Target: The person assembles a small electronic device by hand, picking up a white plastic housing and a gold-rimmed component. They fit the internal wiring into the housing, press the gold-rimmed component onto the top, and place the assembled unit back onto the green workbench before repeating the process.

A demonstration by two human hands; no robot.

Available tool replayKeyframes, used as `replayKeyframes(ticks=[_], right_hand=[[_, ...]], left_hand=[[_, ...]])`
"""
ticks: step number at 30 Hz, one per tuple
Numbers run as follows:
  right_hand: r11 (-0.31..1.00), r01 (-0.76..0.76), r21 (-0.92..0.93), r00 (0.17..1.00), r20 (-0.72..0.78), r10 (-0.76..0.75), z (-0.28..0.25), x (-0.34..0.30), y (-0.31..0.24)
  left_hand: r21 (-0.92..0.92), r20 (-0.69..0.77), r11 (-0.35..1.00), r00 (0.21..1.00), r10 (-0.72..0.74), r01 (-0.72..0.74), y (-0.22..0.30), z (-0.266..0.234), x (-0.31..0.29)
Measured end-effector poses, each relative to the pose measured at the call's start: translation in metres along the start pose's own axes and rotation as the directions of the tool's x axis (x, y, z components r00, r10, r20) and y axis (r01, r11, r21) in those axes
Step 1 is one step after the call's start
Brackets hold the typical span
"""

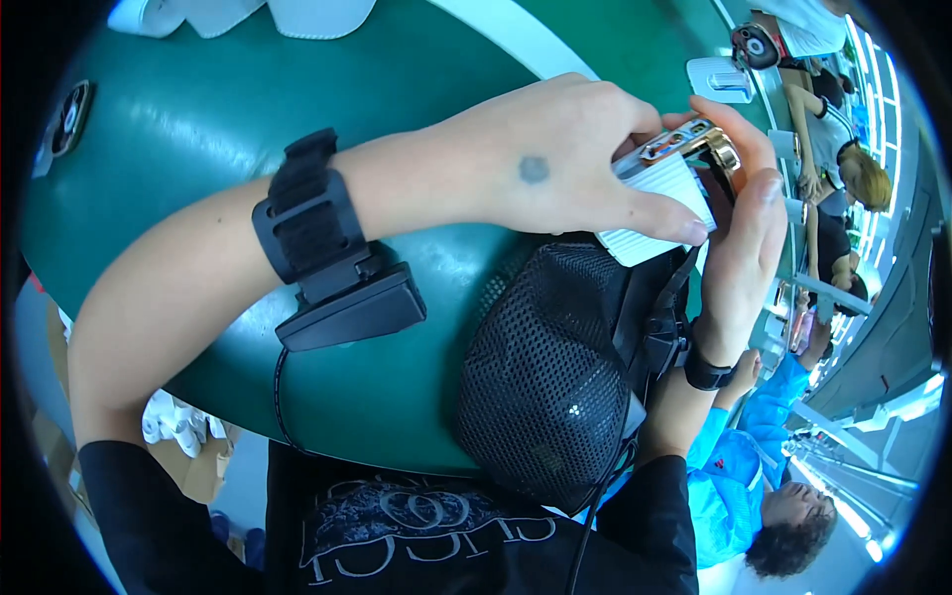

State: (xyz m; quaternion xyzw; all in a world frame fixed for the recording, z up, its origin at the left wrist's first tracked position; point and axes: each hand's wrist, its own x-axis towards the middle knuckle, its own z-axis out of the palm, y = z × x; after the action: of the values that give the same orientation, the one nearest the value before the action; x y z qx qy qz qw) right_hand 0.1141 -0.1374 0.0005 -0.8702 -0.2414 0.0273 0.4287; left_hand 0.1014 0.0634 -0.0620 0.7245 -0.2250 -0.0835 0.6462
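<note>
At the upper right of the head view, a small object with a white ribbed body [654, 203] and a shiny gold-coloured end [722, 149] is between my hands. My left hand [555, 159] reaches across from the left, its thumb pressed on the ribbed face and its other fingers partly hidden behind the object. My right hand [751, 203] curls round the gold end from the right, fingertips at its top. Just below the object is a black mesh bag [545, 367] with straps and a buckle, near my body.
The green table [416, 387] spreads under my arms. White curved pieces [322, 15] lie at its far edge, a dark rounded device [74, 117] at the far left. A person in blue [739, 486] sits at my right, others beyond. A cardboard box [193, 461] stands lower left.
</note>
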Motion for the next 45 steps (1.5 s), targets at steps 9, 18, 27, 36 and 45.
replayKeyframes(ticks=[9,18,27,36,45], right_hand=[[0.997,0.08,-0.005,0.994,0.068,-0.08,-0.004,0.002,0.004],[0.982,0.15,0.114,0.937,-0.333,-0.104,0.016,0.001,-0.002],[0.976,0.143,-0.166,0.97,-0.171,-0.171,0.006,-0.002,-0.001],[0.994,0.096,0.057,0.994,-0.049,-0.093,0.009,0.005,0.008],[0.979,-0.02,0.204,0.999,0.052,0.01,0.018,0.013,0.018]], left_hand=[[-0.022,-0.062,0.999,0.997,-0.041,0.04,0.0,0.008,0.001],[-0.156,-0.13,0.985,0.988,-0.087,0.066,0.01,0.0,-0.004],[-0.238,-0.253,0.971,0.966,-0.045,-0.017,0.01,-0.002,0.003],[-0.234,-0.203,0.972,0.976,-0.081,0.032,0.006,-0.008,0.0],[-0.151,-0.172,0.987,0.982,-0.081,0.055,-0.003,-0.013,-0.002]])
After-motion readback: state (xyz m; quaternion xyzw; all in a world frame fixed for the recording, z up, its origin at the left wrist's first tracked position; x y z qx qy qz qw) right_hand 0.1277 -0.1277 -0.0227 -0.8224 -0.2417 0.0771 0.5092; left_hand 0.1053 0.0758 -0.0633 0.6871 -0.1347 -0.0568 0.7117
